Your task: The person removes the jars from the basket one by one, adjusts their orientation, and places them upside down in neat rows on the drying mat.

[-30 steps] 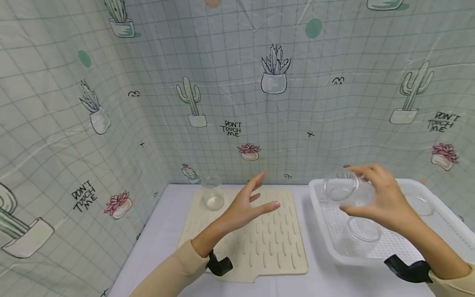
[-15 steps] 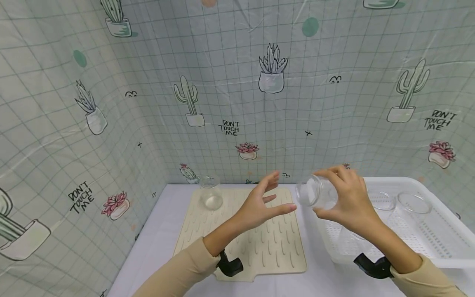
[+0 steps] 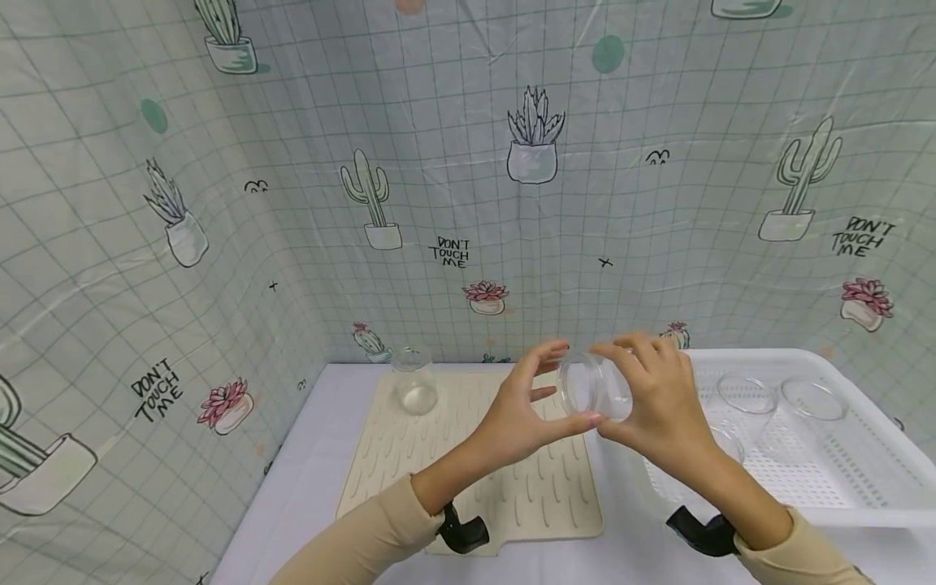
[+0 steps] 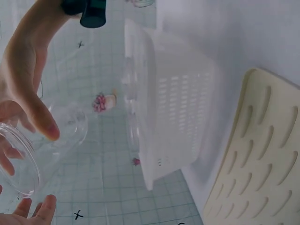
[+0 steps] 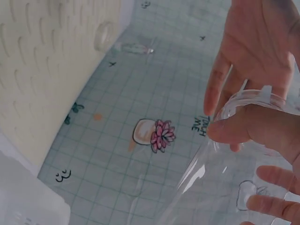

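Observation:
My right hand [image 3: 661,398] grips a clear jar [image 3: 582,382] that lies tipped in the air, its mouth turned left. In the right wrist view the right thumb [image 5: 234,129] presses on the jar's side near the neck, and other fingers show through the clear wall. My left hand [image 3: 515,414] is spread at the mouth end, palm facing the opening. Its thumb tip overlaps the lower rim in the head view, while its fingertips [image 4: 40,211] appear close by the rim in the left wrist view. Another clear jar [image 3: 417,394] stands on the cream ridged mat [image 3: 512,496] at its back left corner.
At the right, a white perforated basket [image 3: 826,516] holds several clear jars, their round rims [image 3: 814,400] facing up. A gridded curtain [image 3: 585,219] with cactus prints hangs behind and to the left of the white-covered table [image 3: 292,496].
My right hand has carried the jar left from over the basket and turned its mouth to the left. My left hand has shifted right to meet the jar's mouth end.

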`<state>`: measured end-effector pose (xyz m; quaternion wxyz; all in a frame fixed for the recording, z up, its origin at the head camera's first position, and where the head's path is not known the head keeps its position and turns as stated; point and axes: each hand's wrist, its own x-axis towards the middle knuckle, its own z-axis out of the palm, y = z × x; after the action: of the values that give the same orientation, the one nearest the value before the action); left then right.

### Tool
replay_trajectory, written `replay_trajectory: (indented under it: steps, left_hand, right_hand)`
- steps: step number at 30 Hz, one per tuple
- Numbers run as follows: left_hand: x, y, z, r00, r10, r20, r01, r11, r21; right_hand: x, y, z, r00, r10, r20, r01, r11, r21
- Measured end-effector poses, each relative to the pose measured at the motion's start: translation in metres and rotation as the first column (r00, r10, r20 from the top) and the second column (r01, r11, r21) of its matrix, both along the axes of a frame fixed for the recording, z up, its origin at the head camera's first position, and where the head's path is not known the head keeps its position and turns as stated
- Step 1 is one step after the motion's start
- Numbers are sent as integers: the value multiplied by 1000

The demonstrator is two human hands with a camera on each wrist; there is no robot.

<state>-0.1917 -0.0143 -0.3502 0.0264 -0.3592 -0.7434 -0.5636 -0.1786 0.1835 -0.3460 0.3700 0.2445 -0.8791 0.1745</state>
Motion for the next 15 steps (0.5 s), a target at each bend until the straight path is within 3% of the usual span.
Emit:
replay_trajectory:
  steps: [7, 15]
  left_hand:
    - [22, -2, 22, 996, 10, -92, -11, 1000, -11]
    - [26, -4, 22, 984, 22, -175, -24, 1000, -9]
  right_hand:
    - [8, -11, 1, 1000, 13, -24, -13, 1000, 10]
    - [15, -17, 2, 999, 18, -39, -17, 1000, 20]
